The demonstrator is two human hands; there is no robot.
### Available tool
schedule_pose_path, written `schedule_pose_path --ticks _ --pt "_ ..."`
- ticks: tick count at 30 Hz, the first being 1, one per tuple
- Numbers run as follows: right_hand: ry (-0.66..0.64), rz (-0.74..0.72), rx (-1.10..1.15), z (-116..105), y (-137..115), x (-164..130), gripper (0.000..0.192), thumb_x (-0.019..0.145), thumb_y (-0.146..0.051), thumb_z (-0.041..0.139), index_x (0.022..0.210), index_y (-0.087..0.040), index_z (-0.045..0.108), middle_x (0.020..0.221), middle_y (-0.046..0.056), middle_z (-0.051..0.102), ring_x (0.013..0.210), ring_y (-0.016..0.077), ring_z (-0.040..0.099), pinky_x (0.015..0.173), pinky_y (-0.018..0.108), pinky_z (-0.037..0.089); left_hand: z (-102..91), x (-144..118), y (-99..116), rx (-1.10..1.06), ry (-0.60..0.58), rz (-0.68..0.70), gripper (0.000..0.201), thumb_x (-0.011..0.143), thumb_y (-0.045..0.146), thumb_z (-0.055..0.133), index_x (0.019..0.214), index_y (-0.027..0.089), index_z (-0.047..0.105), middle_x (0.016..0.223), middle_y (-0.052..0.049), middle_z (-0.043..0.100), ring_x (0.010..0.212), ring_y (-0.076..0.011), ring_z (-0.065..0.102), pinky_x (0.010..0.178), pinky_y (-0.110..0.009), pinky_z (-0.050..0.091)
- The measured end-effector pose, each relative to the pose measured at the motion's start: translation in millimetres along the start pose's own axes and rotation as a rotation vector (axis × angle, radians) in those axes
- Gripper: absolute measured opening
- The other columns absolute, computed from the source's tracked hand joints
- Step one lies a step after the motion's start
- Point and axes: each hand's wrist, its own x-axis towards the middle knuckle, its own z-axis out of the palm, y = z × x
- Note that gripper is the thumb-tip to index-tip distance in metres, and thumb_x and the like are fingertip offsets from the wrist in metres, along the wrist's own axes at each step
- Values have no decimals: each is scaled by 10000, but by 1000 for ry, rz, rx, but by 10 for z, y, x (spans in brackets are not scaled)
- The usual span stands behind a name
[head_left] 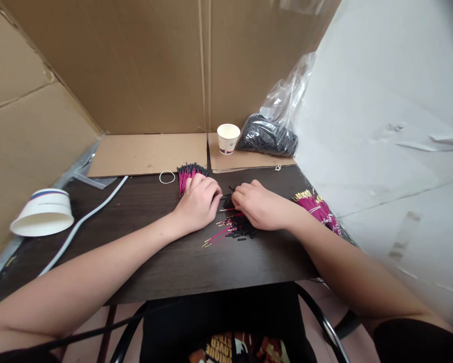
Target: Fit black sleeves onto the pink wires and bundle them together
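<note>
My left hand (199, 202) is closed, thumb and forefinger drawn together. It lies against a bundle of pink wires with black sleeves on their ends (184, 179), partly covering it. Across a small gap, my right hand (255, 204) has its fingers curled down at a pile of short black sleeves (244, 229). Whatever either hand pinches is hidden or too small to name. Loose pink wires with gold tips (218, 235) lie below, between the hands, their right ends among the sleeves. Beyond my right wrist is a thick bundle of gold-tipped pink wires (314, 206).
A paper cup (228, 138) stands at the back beside a clear bag of black sleeves (267, 136). At left, another paper cup (43, 214) lies near a grey cable (84, 219). A white rubber band (167, 177) rests on the dark table (166, 272). Cardboard walls (143, 65) enclose the back.
</note>
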Motion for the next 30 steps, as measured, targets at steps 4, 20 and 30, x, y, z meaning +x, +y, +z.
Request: schedule_pose_path --ticks 4,20,30 --pt "162 7 259 -57 92 -25 139 1092 -123 459 1017 -201 544 945 66 657 846 215 542 845 362 388 -2 10 -8 -18 71 -56 104 1072 168 593 990 196 650 1066 -105 764 1051 -319 577 944 -502 446" --pt "690 1 421 64 212 68 179 1061 -132 637 1067 -212 797 991 55 840 869 200 774 821 346 609 -1 23 -27 -89 169 -96 121 1106 223 549 1009 216 622 1043 -94 738 1012 -302 579 944 -484 452" --pt "683 -9 395 82 221 68 182 1069 -141 618 1063 -207 787 990 60 836 872 201 774 816 347 610 0 17 -17 -108 144 -105 134 1110 253 542 1021 216 634 1069 -97 745 1039 -306 596 957 -490 446"
